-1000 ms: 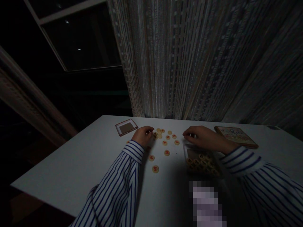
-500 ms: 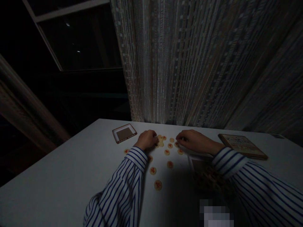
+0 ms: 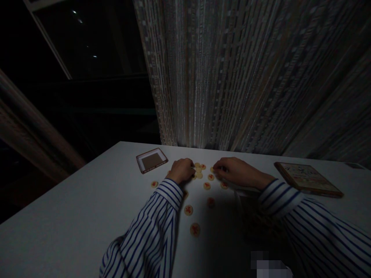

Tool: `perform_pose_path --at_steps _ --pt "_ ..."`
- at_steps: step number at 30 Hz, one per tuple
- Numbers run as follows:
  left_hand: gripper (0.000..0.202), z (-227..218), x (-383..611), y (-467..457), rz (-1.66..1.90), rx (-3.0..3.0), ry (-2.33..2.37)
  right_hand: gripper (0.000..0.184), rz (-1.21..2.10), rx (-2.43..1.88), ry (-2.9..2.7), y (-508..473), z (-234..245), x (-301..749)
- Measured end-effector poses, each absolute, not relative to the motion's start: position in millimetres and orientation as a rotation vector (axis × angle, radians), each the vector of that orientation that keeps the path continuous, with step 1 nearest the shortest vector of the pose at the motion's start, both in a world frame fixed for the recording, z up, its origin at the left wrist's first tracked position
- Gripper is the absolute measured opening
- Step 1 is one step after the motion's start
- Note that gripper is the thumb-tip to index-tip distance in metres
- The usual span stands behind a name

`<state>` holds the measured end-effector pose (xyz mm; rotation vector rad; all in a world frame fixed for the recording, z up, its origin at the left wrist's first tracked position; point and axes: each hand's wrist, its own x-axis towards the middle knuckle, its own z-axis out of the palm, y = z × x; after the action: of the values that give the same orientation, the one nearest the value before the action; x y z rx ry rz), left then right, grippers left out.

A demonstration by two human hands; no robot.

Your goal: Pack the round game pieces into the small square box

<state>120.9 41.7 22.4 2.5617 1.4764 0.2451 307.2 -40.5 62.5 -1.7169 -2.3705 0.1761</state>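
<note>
My left hand point(image 3: 182, 170) rests on the white table with curled fingers, right beside a cluster of round Chinese chess pieces point(image 3: 199, 175); whatever its fingertips hold is hidden. Across the cluster, my right hand point(image 3: 236, 170) has its thumb and fingers closed at the edge of a pale Chinese chess piece point(image 3: 212, 169). Between and below the hands lie several face-up pieces with red characters, such as one red-marked piece point(image 3: 188, 210) and a nearer red-marked piece point(image 3: 195, 229). Another red-marked piece point(image 3: 154, 184) lies left of my left wrist.
An open shallow box point(image 3: 152, 160) stands at the back left of the white table point(image 3: 87, 208). A flat case with a picture lid point(image 3: 310, 179) lies to the right. Under my right forearm is a dark, shadowed container point(image 3: 246, 204). A curtain point(image 3: 197, 77) hangs behind the table.
My right hand has shifted slightly left, its fingertips now reaching the pale piece that lay apart from them. My left hand stays near the cluster. The view has shifted a little.
</note>
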Motion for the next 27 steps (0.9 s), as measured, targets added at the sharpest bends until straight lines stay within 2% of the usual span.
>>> perform_pose_path --at_steps 21,27 --pt "0.031 22.7 115.2 45.7 0.219 2.619 1.445 0.029 0.176 -1.695 -2.385 -41.7 58.7 304.2" --pt "0.033 30.4 113.1 42.2 0.502 2.823 1.472 0.029 0.175 -1.722 -2.346 -46.3 61.2 307.1"
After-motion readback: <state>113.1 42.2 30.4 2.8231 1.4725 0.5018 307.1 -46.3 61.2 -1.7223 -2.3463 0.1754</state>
